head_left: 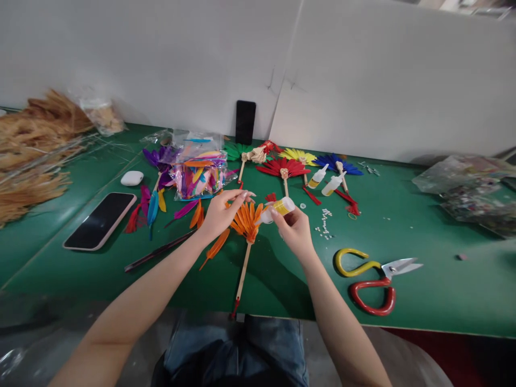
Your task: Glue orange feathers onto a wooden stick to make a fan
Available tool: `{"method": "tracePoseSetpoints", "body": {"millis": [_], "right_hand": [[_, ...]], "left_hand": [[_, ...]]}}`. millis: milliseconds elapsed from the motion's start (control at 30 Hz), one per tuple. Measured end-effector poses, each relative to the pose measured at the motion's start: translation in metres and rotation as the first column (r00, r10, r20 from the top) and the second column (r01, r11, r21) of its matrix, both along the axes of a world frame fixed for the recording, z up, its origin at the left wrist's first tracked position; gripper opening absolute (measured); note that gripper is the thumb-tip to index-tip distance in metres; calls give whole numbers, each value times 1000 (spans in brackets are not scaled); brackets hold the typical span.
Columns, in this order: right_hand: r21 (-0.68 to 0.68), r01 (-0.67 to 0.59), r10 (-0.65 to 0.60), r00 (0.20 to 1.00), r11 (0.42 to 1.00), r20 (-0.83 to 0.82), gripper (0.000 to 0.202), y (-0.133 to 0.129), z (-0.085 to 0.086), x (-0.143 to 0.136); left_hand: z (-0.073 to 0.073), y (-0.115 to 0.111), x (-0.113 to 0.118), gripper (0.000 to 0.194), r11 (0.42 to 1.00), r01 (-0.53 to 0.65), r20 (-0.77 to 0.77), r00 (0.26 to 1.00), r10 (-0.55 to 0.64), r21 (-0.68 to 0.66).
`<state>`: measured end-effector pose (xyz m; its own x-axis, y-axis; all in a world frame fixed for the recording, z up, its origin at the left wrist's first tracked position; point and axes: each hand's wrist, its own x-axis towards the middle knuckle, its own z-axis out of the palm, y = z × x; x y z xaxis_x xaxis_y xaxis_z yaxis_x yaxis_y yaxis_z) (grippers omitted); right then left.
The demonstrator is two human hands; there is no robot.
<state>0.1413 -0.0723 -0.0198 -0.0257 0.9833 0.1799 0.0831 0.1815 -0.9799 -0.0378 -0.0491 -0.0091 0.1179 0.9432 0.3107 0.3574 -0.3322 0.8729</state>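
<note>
My right hand grips a small white glue bottle with a yellow label. Its nozzle tilts down and left, close to the orange feather fan; whether it touches is unclear. The fan lies on the green table with its wooden handle pointing toward me and a red cord at the handle's end. My left hand hovers over the fan's upper left side, fingers stretched out, with nothing visible in them. A loose orange feather lies left of the fan.
Scissors lie at right, with small white beads behind. At the back are glue bottles, a red fan, a blue fan and a feather bag. Tweezers and a phone lie left.
</note>
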Motion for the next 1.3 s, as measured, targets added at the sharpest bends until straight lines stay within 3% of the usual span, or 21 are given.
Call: {"method": "tracePoseSetpoints", "body": {"millis": [167, 367, 600, 767, 1000, 1300], "right_hand": [[16, -69, 67, 993, 997, 95, 33, 0, -4, 2], [163, 68, -99, 977, 984, 190, 29, -8, -1, -3], [245, 130, -189, 954, 961, 235, 28, -12, -4, -9], [217, 71, -128, 957, 974, 259, 29, -12, -7, -11], [197, 131, -180, 950, 972, 256, 29, -10, -7, -10], [159, 34, -77, 961, 987, 267, 30, -12, -12, -18]], "left_hand": [[-1, 1, -1, 30, 1000, 3, -22, 1000, -3, -2], [-1, 1, -1, 33, 1000, 12, -31, 999, -12, -14], [-3, 2, -1, 33, 1000, 9, -35, 999, -10, -20], [-2, 2, -1, 34, 1000, 22, -45, 999, -23, -13], [1, 1, 0, 34, 999, 29, -46, 998, -30, -28], [-2, 1, -1, 32, 1000, 5, -83, 997, -7, -22]]}}
